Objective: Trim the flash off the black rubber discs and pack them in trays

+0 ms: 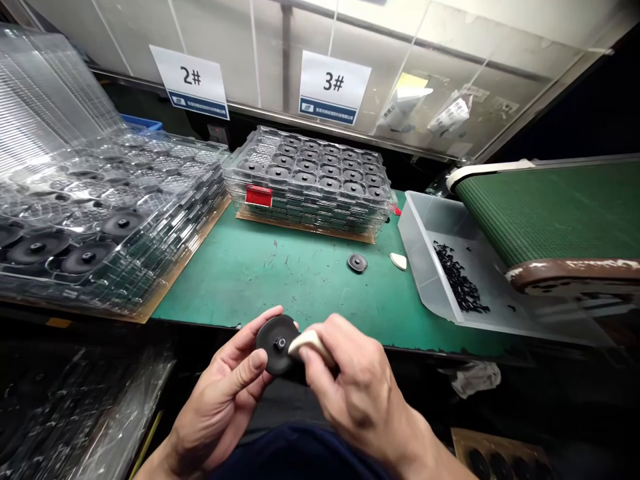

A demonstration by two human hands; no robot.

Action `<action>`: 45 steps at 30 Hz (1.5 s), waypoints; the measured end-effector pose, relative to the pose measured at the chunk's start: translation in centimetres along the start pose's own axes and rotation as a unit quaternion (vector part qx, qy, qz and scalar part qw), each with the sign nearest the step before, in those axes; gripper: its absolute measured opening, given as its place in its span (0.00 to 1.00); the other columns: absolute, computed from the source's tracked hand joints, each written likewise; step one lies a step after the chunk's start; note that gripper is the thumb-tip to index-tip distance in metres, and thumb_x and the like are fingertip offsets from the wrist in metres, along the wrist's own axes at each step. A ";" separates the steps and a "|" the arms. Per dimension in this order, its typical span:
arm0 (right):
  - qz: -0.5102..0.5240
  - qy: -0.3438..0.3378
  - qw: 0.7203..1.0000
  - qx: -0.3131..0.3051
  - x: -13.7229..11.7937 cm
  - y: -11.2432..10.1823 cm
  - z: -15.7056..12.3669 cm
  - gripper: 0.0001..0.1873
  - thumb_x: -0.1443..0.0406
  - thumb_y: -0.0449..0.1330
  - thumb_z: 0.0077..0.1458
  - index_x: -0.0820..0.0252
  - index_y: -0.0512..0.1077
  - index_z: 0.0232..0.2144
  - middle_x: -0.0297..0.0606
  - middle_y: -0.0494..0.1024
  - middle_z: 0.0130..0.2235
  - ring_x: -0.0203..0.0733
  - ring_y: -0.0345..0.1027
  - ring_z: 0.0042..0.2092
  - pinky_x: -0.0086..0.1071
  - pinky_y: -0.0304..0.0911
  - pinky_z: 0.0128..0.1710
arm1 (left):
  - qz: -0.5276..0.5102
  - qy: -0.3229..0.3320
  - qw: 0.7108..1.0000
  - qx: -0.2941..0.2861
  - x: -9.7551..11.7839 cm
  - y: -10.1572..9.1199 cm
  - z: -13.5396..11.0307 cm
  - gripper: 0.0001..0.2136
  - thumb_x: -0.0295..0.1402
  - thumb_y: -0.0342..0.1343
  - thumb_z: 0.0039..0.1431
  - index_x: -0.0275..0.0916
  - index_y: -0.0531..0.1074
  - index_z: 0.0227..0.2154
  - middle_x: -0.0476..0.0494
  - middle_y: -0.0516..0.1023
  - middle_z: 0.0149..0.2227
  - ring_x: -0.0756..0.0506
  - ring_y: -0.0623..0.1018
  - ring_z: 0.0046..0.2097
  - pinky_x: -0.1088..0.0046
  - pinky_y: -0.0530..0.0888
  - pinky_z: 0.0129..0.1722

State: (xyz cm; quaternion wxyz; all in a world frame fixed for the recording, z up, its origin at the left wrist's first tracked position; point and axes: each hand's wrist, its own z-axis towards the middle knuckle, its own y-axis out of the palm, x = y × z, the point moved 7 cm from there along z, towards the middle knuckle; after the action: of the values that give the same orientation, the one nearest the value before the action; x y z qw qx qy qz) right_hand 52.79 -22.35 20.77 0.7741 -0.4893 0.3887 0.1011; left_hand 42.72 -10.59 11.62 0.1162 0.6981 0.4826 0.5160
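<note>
Head camera view, looking down over the person's two hands at a green-topped bench (280, 280). The left hand (225, 393) cradles a round black disc (274, 343) at the bench's near edge, fingers curled behind it and thumb pressed on its face. Its short central hub (281, 343) points up toward the camera, tilted slightly. Being round, the disc shows no long axis. The right hand (350, 380) pinches a white wedge-shaped piece (311, 345) between thumb and fingers. That piece lies roughly level, its narrow end pointing left and touching the disc's right rim.

Farther along the bench, a second black disc (357, 263) lies flat just beside a small white wedge (399, 261). Behind them stands a stack of clear plastic trays (307, 180) holding rows of black discs, with a red label (259, 196) on its front corner. A larger stack of clear trays (100, 207) fills the left side. On the right, a translucent plastic bin (440, 267) holds a heap of small black scraps, next to a green conveyor belt (545, 207). Two white signs on the back panel read "2#" (189, 81) and "3#" (335, 87); their blue strips carry print too small to read.
</note>
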 end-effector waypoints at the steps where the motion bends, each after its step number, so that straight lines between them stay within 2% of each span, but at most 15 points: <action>1: -0.011 0.008 1.000 0.010 0.2 -0.2 0.0 0.12 0.68 0.51 0.71 0.57 0.62 0.32 0.32 0.63 0.33 0.36 0.56 0.32 0.34 0.52 0.34 | 0.002 -0.007 1.000 -0.001 -0.1 0.0 0.1 0.25 0.34 0.66 0.62 0.48 0.72 0.62 0.42 0.82 0.56 0.42 0.79 0.58 0.75 0.77 0.56; 5: 0.006 -0.001 1.000 -0.019 0.3 0.2 -0.1 0.12 0.68 0.52 0.70 0.57 0.60 0.30 0.31 0.63 0.31 0.35 0.55 0.30 0.33 0.51 0.32 | -0.005 -0.018 1.000 -0.002 -0.2 0.3 0.1 0.24 0.36 0.64 0.63 0.47 0.72 0.62 0.42 0.84 0.54 0.43 0.80 0.56 0.74 0.77 0.55; 8: -0.031 -0.006 0.999 0.008 0.4 -0.1 -0.1 0.12 0.67 0.51 0.71 0.57 0.63 0.32 0.32 0.64 0.32 0.37 0.56 0.31 0.34 0.52 0.33 | -0.013 -0.026 1.000 -0.007 -0.2 0.7 -0.1 0.22 0.36 0.64 0.63 0.45 0.75 0.60 0.42 0.84 0.53 0.43 0.81 0.55 0.75 0.77 0.55; 12: -0.036 -0.039 0.999 0.013 0.3 0.0 0.4 0.09 0.68 0.51 0.72 0.59 0.71 0.41 0.37 0.69 0.36 0.39 0.63 0.35 0.33 0.60 0.37 | -0.014 -0.042 0.999 -0.021 -0.3 1.3 -0.2 0.17 0.39 0.62 0.65 0.41 0.80 0.54 0.41 0.85 0.51 0.43 0.82 0.52 0.73 0.79 0.53; 15: -0.039 -0.066 0.997 0.017 -0.2 -0.1 0.5 0.11 0.68 0.50 0.72 0.61 0.72 0.47 0.41 0.71 0.40 0.42 0.65 0.38 0.34 0.63 0.39 | -0.011 -0.044 0.998 -0.044 -0.5 1.7 -0.1 0.14 0.39 0.63 0.64 0.42 0.82 0.50 0.41 0.86 0.50 0.42 0.83 0.49 0.71 0.81 0.48; 17: -0.051 -0.052 0.997 0.021 -0.4 0.0 0.2 0.11 0.67 0.50 0.72 0.61 0.73 0.44 0.40 0.70 0.37 0.42 0.64 0.36 0.34 0.62 0.38 | -0.020 -0.028 0.999 -0.034 -0.4 1.5 0.0 0.15 0.39 0.64 0.63 0.42 0.81 0.52 0.41 0.86 0.51 0.42 0.83 0.50 0.71 0.80 0.50; 22: -0.010 -0.015 1.000 0.006 -0.5 0.4 -0.5 0.11 0.69 0.51 0.70 0.59 0.70 0.35 0.36 0.66 0.32 0.38 0.60 0.31 0.32 0.57 0.32 | -0.017 0.009 0.999 0.046 0.0 0.4 0.2 0.23 0.39 0.65 0.62 0.44 0.75 0.59 0.38 0.85 0.52 0.39 0.82 0.54 0.68 0.80 0.53; 25: -0.030 -0.014 0.999 0.028 0.4 0.2 -0.1 0.10 0.68 0.51 0.71 0.59 0.71 0.37 0.37 0.68 0.34 0.39 0.63 0.33 0.32 0.60 0.36 | -0.011 -0.005 1.000 0.019 -0.3 0.6 0.1 0.21 0.39 0.64 0.63 0.43 0.77 0.58 0.38 0.85 0.51 0.39 0.82 0.54 0.68 0.79 0.53; 29: -0.054 -0.053 0.997 0.033 0.5 0.3 0.2 0.09 0.68 0.51 0.72 0.61 0.72 0.42 0.40 0.71 0.37 0.42 0.65 0.37 0.34 0.62 0.39 | 0.003 -0.045 0.998 -0.040 -0.9 1.3 -0.2 0.17 0.39 0.62 0.64 0.41 0.81 0.53 0.38 0.84 0.54 0.39 0.82 0.53 0.70 0.80 0.51; 33: -0.045 -0.028 0.998 0.037 -0.1 0.9 -0.8 0.10 0.69 0.51 0.70 0.61 0.72 0.38 0.38 0.68 0.33 0.40 0.61 0.32 0.34 0.58 0.34 | -0.004 -0.015 0.999 0.031 -0.1 0.8 -0.3 0.18 0.40 0.63 0.64 0.42 0.80 0.54 0.40 0.86 0.50 0.42 0.83 0.50 0.73 0.79 0.51; 35: -0.037 -0.027 0.998 0.035 -0.4 1.2 -1.2 0.11 0.69 0.51 0.70 0.61 0.72 0.37 0.38 0.67 0.32 0.40 0.61 0.31 0.34 0.57 0.33 | -0.001 -0.014 0.999 0.045 0.0 0.6 -0.3 0.18 0.40 0.63 0.64 0.41 0.80 0.54 0.39 0.86 0.49 0.42 0.83 0.48 0.72 0.80 0.48; 38: -0.059 -0.034 0.997 0.039 -0.1 0.9 -0.8 0.10 0.68 0.51 0.71 0.60 0.72 0.40 0.38 0.69 0.34 0.41 0.62 0.32 0.34 0.58 0.34 | 0.011 -0.035 0.999 -0.021 -0.2 1.2 0.1 0.16 0.40 0.62 0.65 0.39 0.81 0.52 0.35 0.85 0.48 0.41 0.82 0.41 0.66 0.83 0.41; 41: -0.082 -0.066 0.994 0.031 0.0 0.5 -0.1 0.09 0.68 0.52 0.71 0.59 0.72 0.47 0.40 0.73 0.38 0.43 0.66 0.37 0.35 0.61 0.38 | 0.030 -0.050 0.994 -0.088 -0.5 1.8 0.1 0.15 0.40 0.61 0.65 0.37 0.83 0.49 0.34 0.84 0.47 0.42 0.80 0.37 0.65 0.83 0.36; 43: -0.087 -0.070 0.993 0.040 0.0 0.4 -0.1 0.10 0.68 0.53 0.71 0.60 0.72 0.48 0.40 0.73 0.38 0.43 0.66 0.37 0.35 0.62 0.38 | 0.027 -0.041 0.996 -0.072 -0.4 1.7 0.2 0.15 0.41 0.62 0.65 0.38 0.83 0.49 0.35 0.85 0.47 0.42 0.81 0.39 0.66 0.83 0.37; 45: -0.074 -0.046 0.994 0.059 0.2 0.5 -0.4 0.09 0.68 0.52 0.70 0.61 0.73 0.44 0.39 0.70 0.35 0.41 0.63 0.33 0.34 0.60 0.35 | 0.013 -0.019 1.000 -0.021 -0.2 1.2 0.3 0.16 0.41 0.62 0.65 0.40 0.81 0.51 0.38 0.85 0.48 0.42 0.82 0.43 0.67 0.83 0.42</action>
State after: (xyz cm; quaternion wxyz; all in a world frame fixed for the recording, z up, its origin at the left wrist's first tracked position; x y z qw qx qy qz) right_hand 52.47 -22.44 20.23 0.8242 -0.4648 0.3208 0.0424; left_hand 43.59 -11.25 12.18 0.1337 0.7115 0.4603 0.5139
